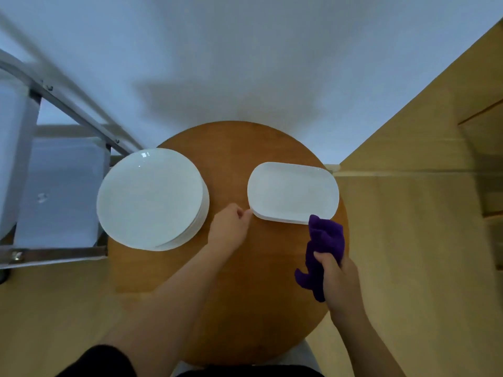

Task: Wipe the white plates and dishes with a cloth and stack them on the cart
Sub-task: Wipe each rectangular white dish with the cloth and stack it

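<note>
A person is looking straight down at a round wooden table (231, 268), with both bare forearms reaching in from the near edge.

A stack of round white plates (151, 198) is sitting on the left side of the table, its left edge hanging over toward a metal cart (62, 104). The cart is standing to the left of the table, carrying pale translucent bins (61, 191) inside its frame.

A stack of oblong white dishes (294, 191) with rounded corners is lying on the right side of the table, well apart from the round plates.

The left hand (231, 227) is reaching between the two stacks, its fingers curled in and its fingertips touching the near left corner of the oblong dishes. Whether it is actually gripping that edge cannot be told.

The right hand (337, 278) is hovering over the near right part of the table, its fingers clamped around a bunched purple cloth (324, 240). The cloth is sticking out beyond the fist on both sides, and its far end is overlapping the near right edge of the oblong dishes.

A pale wall (245, 50) is filling the far part of the view, and light wooden flooring (408, 240) is showing on the right.
</note>
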Tool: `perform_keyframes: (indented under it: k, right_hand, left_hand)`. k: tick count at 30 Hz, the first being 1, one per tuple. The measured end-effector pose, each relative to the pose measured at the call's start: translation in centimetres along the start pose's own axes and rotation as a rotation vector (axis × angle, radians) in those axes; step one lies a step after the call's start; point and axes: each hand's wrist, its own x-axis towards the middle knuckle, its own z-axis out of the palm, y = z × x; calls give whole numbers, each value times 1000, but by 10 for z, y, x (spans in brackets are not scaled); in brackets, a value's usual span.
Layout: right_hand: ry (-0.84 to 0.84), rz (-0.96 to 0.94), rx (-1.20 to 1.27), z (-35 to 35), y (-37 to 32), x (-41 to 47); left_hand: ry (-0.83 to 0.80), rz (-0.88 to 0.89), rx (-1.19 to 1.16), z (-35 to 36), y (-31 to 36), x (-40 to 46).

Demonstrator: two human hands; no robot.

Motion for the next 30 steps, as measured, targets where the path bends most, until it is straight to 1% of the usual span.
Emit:
perform_keyframes:
  k: [3,9,10,11,14,17,18,20,24,28,30]
  right_hand:
    - [-43,-29,-13,-23,-2,25]
    - [-72,-66,26,-54,-4,69]
    - [-64,-64,46,-57,-4,75]
    - [-51,-59,73,-60,-4,81]
    - [-7,-15,170,-67,-3,102]
    - [-43,74,302,-66,-8,129]
    - [-69,111,377,-63,-10,138]
    - [-141,169,469,-58,-14,155]
    - [-298,165,365,-50,-18,174]
    - [-307,106,247,-44,-14,179]
    - [-313,91,206,-41,-11,178]
  left_hand:
    - [47,-77,-37,21,16,18]
    - [187,-112,9,32,24,38]
    - [190,-129,-24,31,24,40]
    - [172,-150,-113,30,24,43]
    - [73,-165,-498,27,30,50]
    - [-41,-198,-779,28,39,58]
    - [-64,-227,-852,29,40,60]
    - [-64,-242,-904,33,40,61]
    - [-20,-222,-900,41,34,62]
    - [9,-251,-914,50,22,53]
    - [14,-281,-977,54,12,42]
